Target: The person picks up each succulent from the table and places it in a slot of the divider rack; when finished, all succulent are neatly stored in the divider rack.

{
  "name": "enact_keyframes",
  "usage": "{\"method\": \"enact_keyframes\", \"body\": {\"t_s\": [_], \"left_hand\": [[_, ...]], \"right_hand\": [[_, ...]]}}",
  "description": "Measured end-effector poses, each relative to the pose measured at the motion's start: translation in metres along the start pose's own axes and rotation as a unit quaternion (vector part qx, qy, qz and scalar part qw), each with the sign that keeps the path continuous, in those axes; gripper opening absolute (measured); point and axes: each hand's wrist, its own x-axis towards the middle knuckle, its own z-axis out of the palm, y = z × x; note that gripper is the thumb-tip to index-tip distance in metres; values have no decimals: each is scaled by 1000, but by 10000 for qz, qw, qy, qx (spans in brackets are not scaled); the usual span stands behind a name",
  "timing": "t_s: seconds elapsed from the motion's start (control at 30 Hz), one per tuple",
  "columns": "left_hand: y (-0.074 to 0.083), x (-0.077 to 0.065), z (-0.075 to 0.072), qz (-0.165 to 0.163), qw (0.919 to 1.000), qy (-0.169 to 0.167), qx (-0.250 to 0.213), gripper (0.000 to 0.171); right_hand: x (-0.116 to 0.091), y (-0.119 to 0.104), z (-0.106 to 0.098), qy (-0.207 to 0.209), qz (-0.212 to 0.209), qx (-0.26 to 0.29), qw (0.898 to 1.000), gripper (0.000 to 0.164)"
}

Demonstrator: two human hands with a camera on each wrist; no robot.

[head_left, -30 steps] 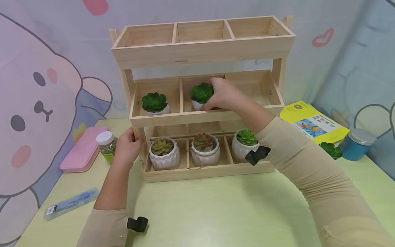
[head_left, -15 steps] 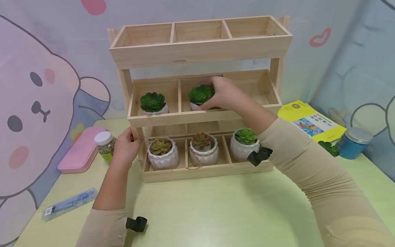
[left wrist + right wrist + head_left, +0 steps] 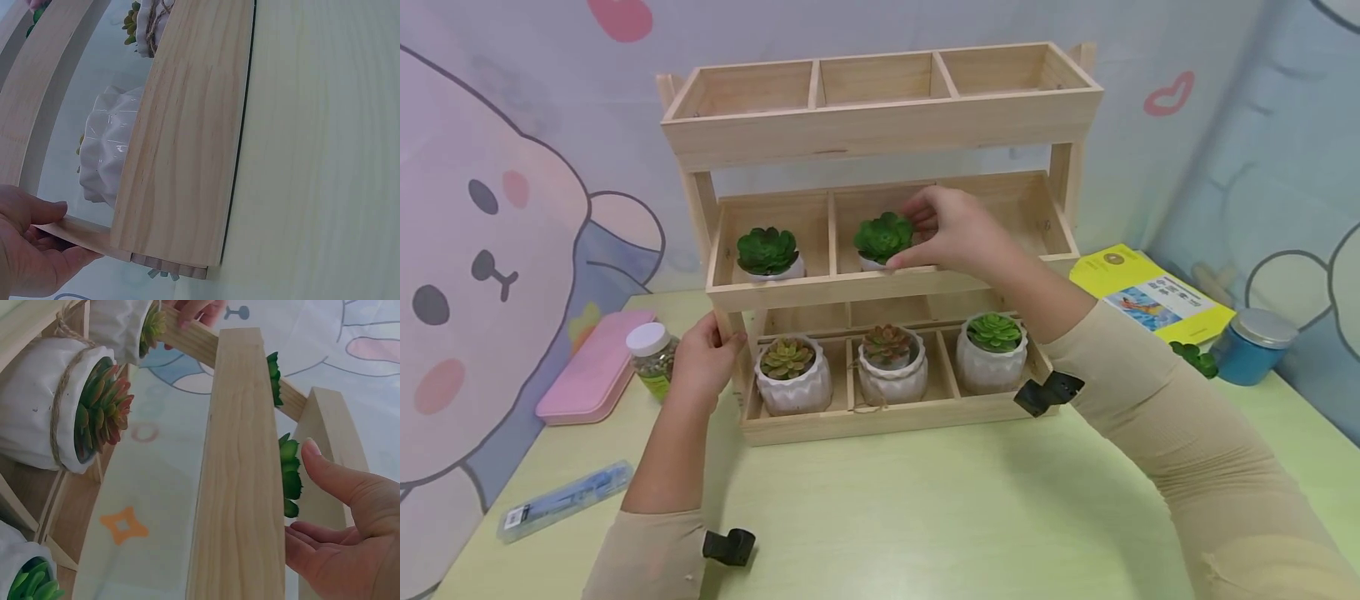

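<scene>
A three-tier wooden plant stand [image 3: 880,287] is in the head view. My left hand [image 3: 706,360] grips its left upright, and the left wrist view shows thumb and fingers around the wooden side piece [image 3: 84,236]. In the middle tier's centre compartment sits a dark green succulent [image 3: 884,238] in a white pot, mostly hidden behind the front board. My right hand [image 3: 953,235] is at its right side, thumb and fingers spread apart; in the right wrist view the thumb [image 3: 312,456] is just off the leaves. Another green succulent [image 3: 767,252] occupies the left compartment.
The bottom tier holds white-potted succulents: a yellowish one [image 3: 793,387], a reddish one [image 3: 892,379] and a bright green one [image 3: 992,362]. Left are a pink case [image 3: 597,367], a white-lidded jar [image 3: 651,354] and a pen box [image 3: 565,500]. Right are a yellow book [image 3: 1150,292] and a blue jar [image 3: 1255,350].
The right hand has loosened and drawn slightly right from the succulent, which stays in the centre compartment. The left hand keeps its grip on the upright.
</scene>
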Motion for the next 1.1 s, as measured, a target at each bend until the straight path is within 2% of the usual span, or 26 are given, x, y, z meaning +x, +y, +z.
{"method": "enact_keyframes", "body": {"t_s": [0.23,0.47,0.57,0.73,0.9,0.97,1.1], "left_hand": [[-1,1,0,-2,10000,-8,-27,46],[-2,1,0,85,10000,4,-37,45],[-2,1,0,88,10000,-1,-46,45],[-1,1,1,104,9999,56,-13,43],[-1,2,2,106,9999,76,54,41],[0,2,2,102,9999,69,98,42],[0,1,1,71,9999,60,103,43]], "right_hand": [[-32,8,-12,487,-380,651,9960,65],[-73,17,-26,837,-534,1617,9818,57],[-93,25,-31,970,-558,1751,9782,56],[-120,49,-45,1356,-604,1345,9797,52],[-144,87,-61,1850,-374,1085,9760,50],[-152,105,-67,1995,-138,910,9756,49],[-170,137,-78,2108,625,469,9744,51]]}}
